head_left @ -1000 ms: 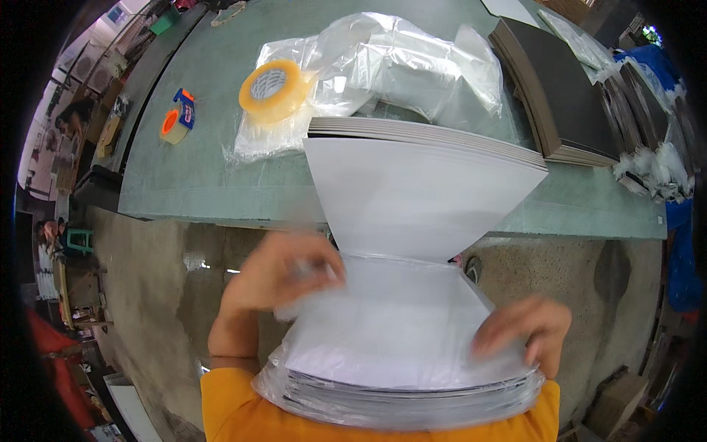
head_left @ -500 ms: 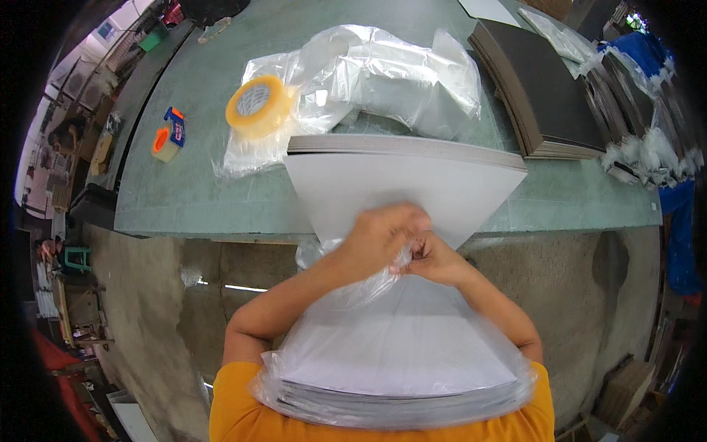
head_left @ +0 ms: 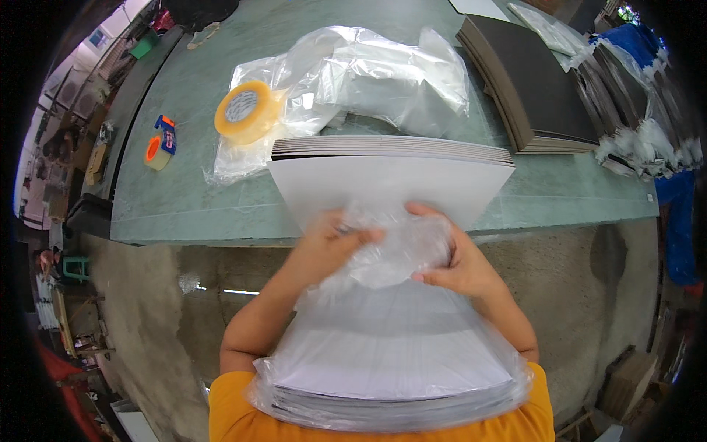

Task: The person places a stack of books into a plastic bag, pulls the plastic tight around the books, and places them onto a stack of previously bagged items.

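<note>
Left hand [head_left: 331, 239] and right hand [head_left: 453, 261] both clench the bunched plastic bag [head_left: 390, 250] over the white boards [head_left: 390, 188]; tape roll [head_left: 243, 110] at ten o'clock.

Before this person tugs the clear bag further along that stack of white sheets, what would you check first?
1. Both hands on the bunched bag: left hand and right hand grip the clear bag: ok.
2. Near end of the white stack covered: ok.
3. Far end covered: not ok, bare.
4. Far end resting on the green table: ok.
5. Bag free of tears: cannot tell.
</note>
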{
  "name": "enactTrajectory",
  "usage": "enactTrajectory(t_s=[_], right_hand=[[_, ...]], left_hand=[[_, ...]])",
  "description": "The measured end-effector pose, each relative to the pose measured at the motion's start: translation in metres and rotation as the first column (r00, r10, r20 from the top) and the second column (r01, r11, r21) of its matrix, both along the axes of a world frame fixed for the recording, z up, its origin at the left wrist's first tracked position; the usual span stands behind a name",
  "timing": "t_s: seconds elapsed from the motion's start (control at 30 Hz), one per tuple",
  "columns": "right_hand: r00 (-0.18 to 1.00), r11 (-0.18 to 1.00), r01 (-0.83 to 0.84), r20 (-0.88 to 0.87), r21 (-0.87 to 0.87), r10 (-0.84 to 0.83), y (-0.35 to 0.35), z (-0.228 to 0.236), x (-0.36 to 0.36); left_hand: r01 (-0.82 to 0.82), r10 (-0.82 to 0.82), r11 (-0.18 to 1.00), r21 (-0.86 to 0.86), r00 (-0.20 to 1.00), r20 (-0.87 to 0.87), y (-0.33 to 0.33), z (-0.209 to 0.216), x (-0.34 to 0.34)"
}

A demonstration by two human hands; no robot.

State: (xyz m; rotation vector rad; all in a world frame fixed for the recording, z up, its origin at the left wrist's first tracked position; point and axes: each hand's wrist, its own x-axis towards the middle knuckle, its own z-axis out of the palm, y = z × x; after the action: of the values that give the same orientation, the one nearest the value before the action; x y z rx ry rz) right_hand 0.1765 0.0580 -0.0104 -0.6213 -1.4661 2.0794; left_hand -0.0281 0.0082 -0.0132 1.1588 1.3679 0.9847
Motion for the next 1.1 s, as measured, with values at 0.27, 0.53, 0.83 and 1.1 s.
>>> enactTrajectory(t_s=[0.27, 0.53, 0.83, 1.1], right_hand=[[0.946, 0.950, -0.295, 0.172, 0.100, 0.275, 0.012, -0.022, 0.034], [0.984, 0.996, 0.089, 0.156, -0.003, -0.087, 0.010, -0.005, 0.024], [0.992, 0.902, -0.107, -0.111, -0.419, 0.066, -0.004, -0.009, 0.004], [0.914, 0.860, -0.074, -0.379, -0.505, -0.144, 0.008, -0.015, 0.041]], left_hand=[[-0.007, 0.027, 0.988, 0.156, 0.991, -0.130, 0.002, 0.003, -0.013], [-0.158, 0.482, 0.809, 0.566, 0.729, -0.486, -0.002, 0.038, -0.006], [0.257, -0.245, 0.954, 0.152, 0.965, -0.095, -0.013, 0.046, 0.031], [-0.449, 0.589, 0.806, 0.386, 0.676, -0.443, -0.027, 0.016, -0.100]])
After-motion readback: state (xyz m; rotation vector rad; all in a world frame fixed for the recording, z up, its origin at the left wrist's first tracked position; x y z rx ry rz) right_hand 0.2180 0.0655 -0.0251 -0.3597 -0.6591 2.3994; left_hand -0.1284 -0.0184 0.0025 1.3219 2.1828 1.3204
